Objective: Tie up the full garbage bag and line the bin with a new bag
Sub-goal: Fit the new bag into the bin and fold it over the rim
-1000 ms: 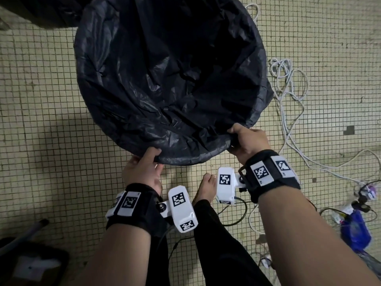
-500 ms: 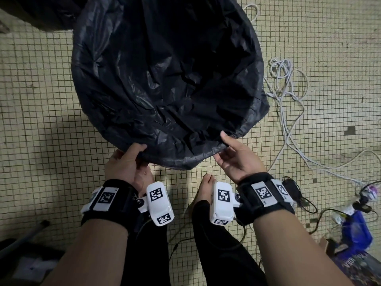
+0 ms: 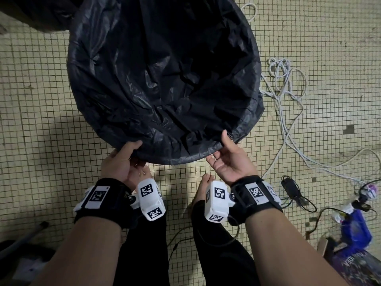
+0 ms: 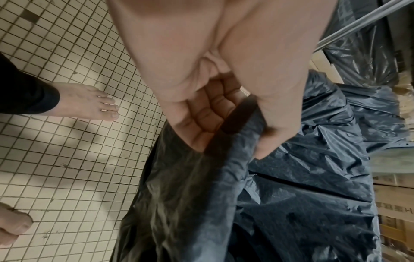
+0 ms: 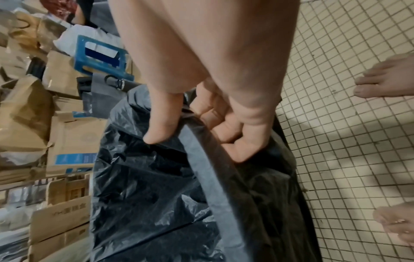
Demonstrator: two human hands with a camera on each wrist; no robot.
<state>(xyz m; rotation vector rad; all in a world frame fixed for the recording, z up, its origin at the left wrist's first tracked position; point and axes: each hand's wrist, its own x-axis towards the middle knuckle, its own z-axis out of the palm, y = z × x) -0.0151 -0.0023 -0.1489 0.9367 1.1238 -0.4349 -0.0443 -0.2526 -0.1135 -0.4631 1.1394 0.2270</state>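
Note:
A black garbage bag [image 3: 165, 79] lines a round bin and hangs over its rim, so the bin itself is hidden. The bag's mouth stands wide open. My left hand [image 3: 132, 149] pinches the near rim on the left, thumb on the inside, fingers under the outer fold. In the left wrist view the bag [image 4: 224, 195] edge runs between the thumb and fingers of this hand [image 4: 228, 141]. My right hand [image 3: 218, 149] holds the near rim on the right. The right wrist view shows it [image 5: 197, 141] with the thumb inside the bag [image 5: 156, 177] and the fingers curled beneath.
My bare feet [image 3: 206, 182] stand on the tiled floor just before the bin. White cables [image 3: 284, 83], a black charger [image 3: 290, 186] and a blue object [image 3: 354, 230] lie to the right. Cardboard boxes [image 5: 67, 141] and another black bag [image 4: 369, 62] are piled beyond the bin.
Both hands have turned from a knuckles-up grip on the near rim to thumbs over the rim with fingers under the fold. The bin stays in place.

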